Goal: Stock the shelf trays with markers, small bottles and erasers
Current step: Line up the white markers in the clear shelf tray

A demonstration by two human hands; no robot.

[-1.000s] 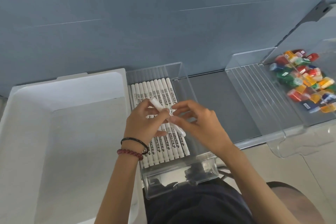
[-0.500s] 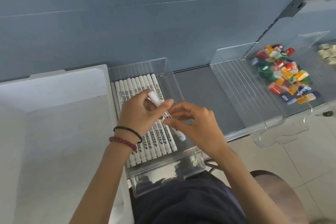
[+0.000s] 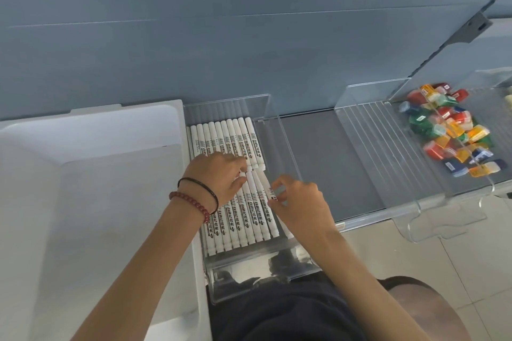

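A clear tray on the grey shelf holds two rows of white markers lying side by side. My left hand, with two bracelets on its wrist, pinches the cap end of a white marker at the right end of the front row. My right hand pinches the same marker near its middle. The marker lies down in line with its neighbours. Several small coloured bottles lie heaped in a clear tray at the far right.
A big white bin stands directly left of the marker tray. Between the marker tray and a ribbed clear tray runs a strip of bare grey shelf. A blue-grey wall backs the shelf. Tiled floor lies below right.
The marker that both hands held tilted above the tray has come down flat at the right end of the front row. The view has shifted left and down slightly.
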